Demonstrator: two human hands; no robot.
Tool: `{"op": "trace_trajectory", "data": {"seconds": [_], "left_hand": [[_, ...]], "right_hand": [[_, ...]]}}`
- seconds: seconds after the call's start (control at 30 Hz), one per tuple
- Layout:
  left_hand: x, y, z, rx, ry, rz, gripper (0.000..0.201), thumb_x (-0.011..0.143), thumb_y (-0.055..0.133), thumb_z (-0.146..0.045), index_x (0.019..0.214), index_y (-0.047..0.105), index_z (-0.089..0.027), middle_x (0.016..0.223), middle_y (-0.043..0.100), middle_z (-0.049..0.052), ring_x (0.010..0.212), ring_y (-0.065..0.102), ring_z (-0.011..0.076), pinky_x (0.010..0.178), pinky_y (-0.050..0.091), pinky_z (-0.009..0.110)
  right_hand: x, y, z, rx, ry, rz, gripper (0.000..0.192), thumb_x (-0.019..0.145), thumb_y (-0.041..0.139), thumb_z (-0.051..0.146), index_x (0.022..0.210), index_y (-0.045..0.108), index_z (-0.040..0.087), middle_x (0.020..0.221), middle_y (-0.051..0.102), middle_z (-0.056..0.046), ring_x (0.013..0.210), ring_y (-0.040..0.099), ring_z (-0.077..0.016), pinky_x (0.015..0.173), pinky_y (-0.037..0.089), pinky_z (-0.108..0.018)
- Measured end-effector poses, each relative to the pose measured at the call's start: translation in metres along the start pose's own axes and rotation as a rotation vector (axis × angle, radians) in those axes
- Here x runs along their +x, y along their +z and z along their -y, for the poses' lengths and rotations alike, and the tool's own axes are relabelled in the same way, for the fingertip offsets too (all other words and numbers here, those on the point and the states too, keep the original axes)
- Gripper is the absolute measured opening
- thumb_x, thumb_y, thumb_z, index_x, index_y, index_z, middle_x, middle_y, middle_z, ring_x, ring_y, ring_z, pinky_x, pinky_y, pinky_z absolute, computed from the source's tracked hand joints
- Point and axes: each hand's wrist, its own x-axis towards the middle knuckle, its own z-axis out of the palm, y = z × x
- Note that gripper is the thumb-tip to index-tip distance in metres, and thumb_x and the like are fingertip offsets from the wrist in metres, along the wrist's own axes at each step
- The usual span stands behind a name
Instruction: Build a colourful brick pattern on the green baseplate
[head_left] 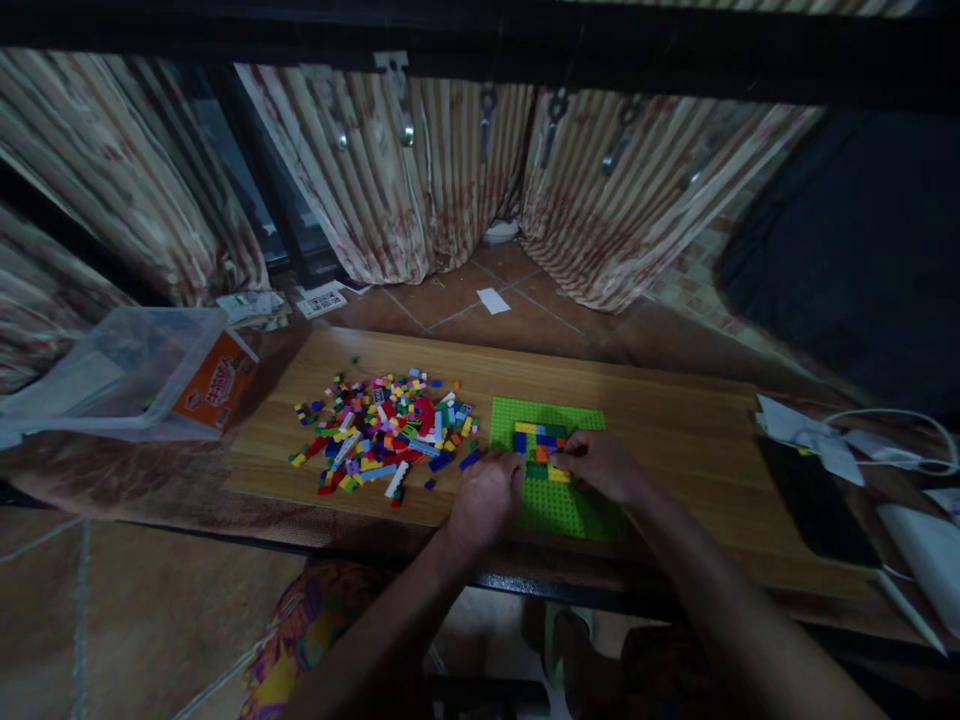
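Observation:
A green studded baseplate [574,515] lies on the wooden board, and a patch of joined toy bricks [537,455] in blue, yellow, orange and green stands on it. At the left edge of this patch is my left hand [486,498], its fingers curled together; whatever they grip is hidden. My right hand [604,465] reaches in from the right, thumb and fingers pinched at the patch's right side, touching the bricks there. The exact brick under those fingertips is too small and dark to make out. A heap of loose toy bricks [390,430] spreads to the left.
The wooden board [690,450] extends to both sides. A clear plastic bin [127,420] with an orange label stands at far left. A dark tablet-like slab [817,500], a white cable [892,415] and papers lie at right. Striped curtains [435,190] hang behind.

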Motion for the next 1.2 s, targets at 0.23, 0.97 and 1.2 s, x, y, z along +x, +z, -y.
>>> {"op": "trace_trajectory", "data": {"seconds": [0.23,0.97,1.2], "left_hand": [[0.0,-0.001,0.002,-0.295,-0.054,-0.096,0.024,0.085,0.048,-0.017,0.101,0.066,-0.018,0.097,0.069,0.007,0.09,0.064,0.0182,0.083,0.048,0.029],[0.005,-0.012,-0.006,-1.225,-0.438,0.082,0.032,0.068,0.073,-0.044,0.077,0.066,-0.014,0.065,0.06,-0.001,0.059,0.054,0.007,0.055,0.04,0.017],[0.004,-0.013,-0.008,-1.333,-0.466,0.102,0.036,0.065,0.076,-0.044,0.08,0.066,-0.013,0.066,0.059,-0.001,0.059,0.052,0.0059,0.055,0.039,0.017]], "right_hand": [[-0.002,-0.008,-0.01,0.234,-0.066,-0.051,0.03,0.074,0.063,0.047,0.072,0.062,0.017,0.054,0.057,0.001,0.049,0.055,-0.0124,0.048,0.046,-0.025],[-0.041,0.028,0.03,-0.053,-0.734,-0.249,0.016,0.085,0.061,0.024,0.1,0.065,0.023,0.091,0.063,-0.004,0.086,0.06,-0.0175,0.077,0.049,-0.031],[-0.042,0.024,0.032,-0.014,-0.769,-0.246,0.015,0.086,0.059,0.026,0.098,0.067,0.024,0.092,0.063,-0.005,0.086,0.06,-0.0177,0.076,0.05,-0.032]]}}
